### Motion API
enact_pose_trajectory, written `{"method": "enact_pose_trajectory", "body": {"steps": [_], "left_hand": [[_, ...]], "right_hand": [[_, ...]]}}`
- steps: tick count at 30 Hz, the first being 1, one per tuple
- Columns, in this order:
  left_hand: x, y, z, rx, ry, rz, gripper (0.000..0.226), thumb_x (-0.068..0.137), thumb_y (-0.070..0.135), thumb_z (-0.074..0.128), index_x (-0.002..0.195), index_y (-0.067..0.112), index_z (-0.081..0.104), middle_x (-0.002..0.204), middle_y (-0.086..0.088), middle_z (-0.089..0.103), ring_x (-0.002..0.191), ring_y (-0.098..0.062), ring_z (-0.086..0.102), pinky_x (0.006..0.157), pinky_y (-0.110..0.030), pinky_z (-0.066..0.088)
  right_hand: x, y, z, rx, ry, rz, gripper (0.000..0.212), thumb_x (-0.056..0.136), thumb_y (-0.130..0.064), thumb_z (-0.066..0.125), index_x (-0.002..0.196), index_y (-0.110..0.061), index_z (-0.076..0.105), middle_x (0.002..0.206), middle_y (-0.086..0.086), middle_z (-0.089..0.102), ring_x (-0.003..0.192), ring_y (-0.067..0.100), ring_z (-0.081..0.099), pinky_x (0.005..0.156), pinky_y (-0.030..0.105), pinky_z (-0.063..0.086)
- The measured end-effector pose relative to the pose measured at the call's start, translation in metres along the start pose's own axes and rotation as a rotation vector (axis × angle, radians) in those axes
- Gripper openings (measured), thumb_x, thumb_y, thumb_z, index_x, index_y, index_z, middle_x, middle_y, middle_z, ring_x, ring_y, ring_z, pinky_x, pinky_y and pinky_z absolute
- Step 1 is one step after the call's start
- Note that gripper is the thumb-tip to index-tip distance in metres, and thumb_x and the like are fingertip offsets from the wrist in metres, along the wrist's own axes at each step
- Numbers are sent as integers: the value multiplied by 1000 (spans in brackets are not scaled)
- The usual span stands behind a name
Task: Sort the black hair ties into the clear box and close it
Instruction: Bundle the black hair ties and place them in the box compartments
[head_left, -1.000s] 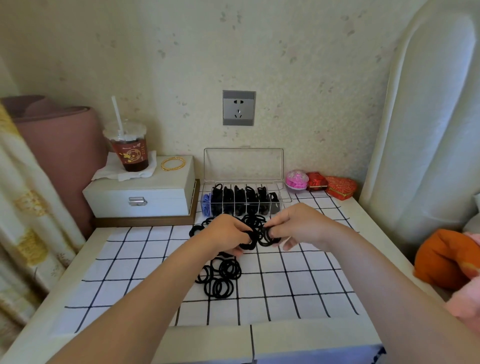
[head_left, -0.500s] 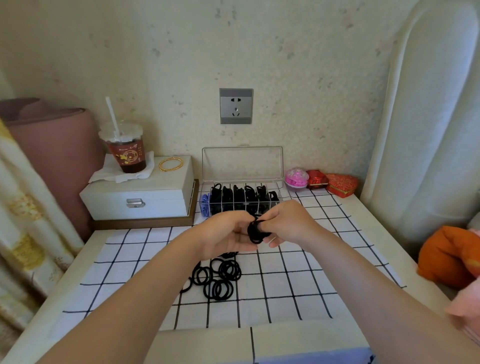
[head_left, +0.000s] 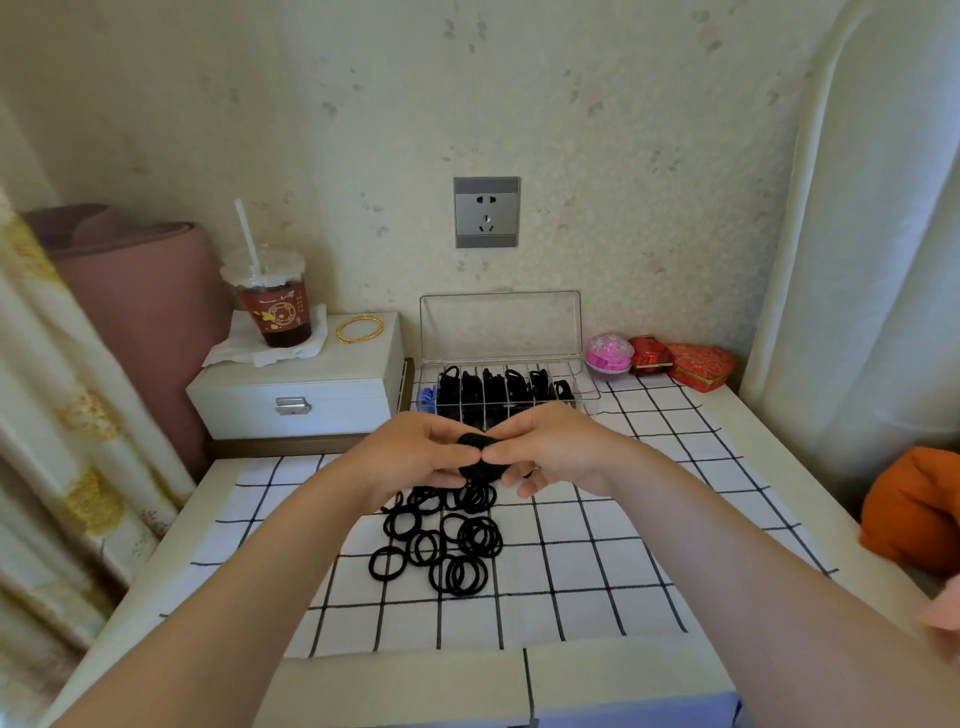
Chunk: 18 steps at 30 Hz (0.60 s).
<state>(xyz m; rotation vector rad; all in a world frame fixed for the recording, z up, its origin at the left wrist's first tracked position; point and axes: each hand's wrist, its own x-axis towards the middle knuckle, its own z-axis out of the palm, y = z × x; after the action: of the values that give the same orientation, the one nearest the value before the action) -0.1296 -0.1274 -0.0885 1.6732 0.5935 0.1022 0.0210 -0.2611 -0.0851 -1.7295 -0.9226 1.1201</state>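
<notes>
L hand (head_left: 415, 457): pinches bunch of ties (head_left: 478, 457)
R hand (head_left: 550, 452): pinches same bunch
Box (head_left: 501, 364): lid up

Cup label (head_left: 274, 313) print too small, illegible.

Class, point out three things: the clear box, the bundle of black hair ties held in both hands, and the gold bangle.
clear box (head_left: 498, 325): head view, on its upright lid.
bundle of black hair ties (head_left: 474, 442): head view, on its visible upper part.
gold bangle (head_left: 340, 331): head view, on its left edge.
</notes>
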Motion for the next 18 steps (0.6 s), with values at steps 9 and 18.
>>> {"method": "enact_pose_trajectory", "body": {"steps": [9,18], "left_hand": [[-13,-23,-25,127,214,-63,18,86,9,73,100,18,79,91,-3,78,90,-20,73,79,-28,60],[-13,-24,-25,142,241,-60,17,86,9,73,101,15,78,92,-5,77,84,-16,74,72,-24,61]], "right_hand": [[0,-1,28,-583,12,119,30,85,-39,70,102,-15,75,92,10,75,67,19,68,51,26,53],[8,13,40,-862,16,95,26,72,-31,83,88,-11,78,85,8,74,79,23,69,69,32,56]]}}
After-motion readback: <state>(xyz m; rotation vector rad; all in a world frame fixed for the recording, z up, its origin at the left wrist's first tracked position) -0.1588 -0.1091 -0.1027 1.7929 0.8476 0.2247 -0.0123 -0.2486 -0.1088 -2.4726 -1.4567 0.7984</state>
